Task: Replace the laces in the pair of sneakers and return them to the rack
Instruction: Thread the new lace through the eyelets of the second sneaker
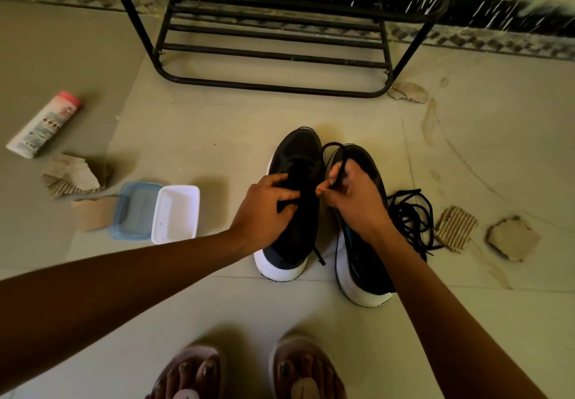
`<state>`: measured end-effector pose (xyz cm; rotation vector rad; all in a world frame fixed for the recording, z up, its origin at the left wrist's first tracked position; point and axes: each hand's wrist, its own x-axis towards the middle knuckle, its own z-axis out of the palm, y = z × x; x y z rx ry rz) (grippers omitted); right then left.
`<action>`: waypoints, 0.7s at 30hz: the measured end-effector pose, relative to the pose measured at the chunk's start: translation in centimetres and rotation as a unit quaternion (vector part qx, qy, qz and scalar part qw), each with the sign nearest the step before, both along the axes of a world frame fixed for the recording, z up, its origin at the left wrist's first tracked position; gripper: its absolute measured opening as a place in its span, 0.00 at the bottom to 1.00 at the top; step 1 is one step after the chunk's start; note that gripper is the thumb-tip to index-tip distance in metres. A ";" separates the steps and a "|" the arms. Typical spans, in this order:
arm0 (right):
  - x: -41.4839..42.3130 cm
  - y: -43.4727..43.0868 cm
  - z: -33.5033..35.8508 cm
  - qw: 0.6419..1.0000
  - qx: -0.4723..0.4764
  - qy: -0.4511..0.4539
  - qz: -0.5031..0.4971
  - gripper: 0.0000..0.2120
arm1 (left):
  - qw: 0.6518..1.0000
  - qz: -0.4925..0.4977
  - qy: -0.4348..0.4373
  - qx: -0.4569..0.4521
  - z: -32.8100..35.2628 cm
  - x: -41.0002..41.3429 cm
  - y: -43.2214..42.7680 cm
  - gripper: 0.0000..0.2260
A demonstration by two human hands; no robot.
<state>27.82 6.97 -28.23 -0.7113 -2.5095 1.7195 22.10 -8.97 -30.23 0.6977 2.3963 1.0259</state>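
Observation:
Two black sneakers with white soles stand side by side on the floor, toes toward the rack. My left hand (269, 204) grips the tongue area of the left sneaker (294, 162), fingers curled on its upper. My right hand (351, 196) pinches a black lace (337, 153) that loops up over the toe of the right sneaker (361, 274). A loose bundle of black laces (410, 215) lies on the floor just right of the right sneaker. The black metal shoe rack (273, 47) stands beyond the sneakers against the wall.
A white tray (175, 212) and a blue-rimmed lid (135, 209) lie left of the sneakers. A white tube with a pink cap (46, 123) lies far left. Cardboard scraps (455, 227) are scattered on both sides. My sandalled feet (249, 373) are at the bottom edge.

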 end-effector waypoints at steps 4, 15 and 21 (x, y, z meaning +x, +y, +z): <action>0.1 -0.6 -0.6 0.998 0.052 0.020 -0.007 0.16 | 1.000 0.011 0.002 0.006 -0.1 -0.2 0.0 0.12; -0.1 -0.8 -0.6 0.997 0.057 0.044 -0.004 0.15 | 0.998 0.010 0.055 -0.005 0.4 -0.3 -0.2 0.10; -0.1 -0.9 -0.4 0.996 0.078 0.041 0.029 0.14 | 0.997 0.011 0.073 -0.020 0.5 -0.3 -0.1 0.09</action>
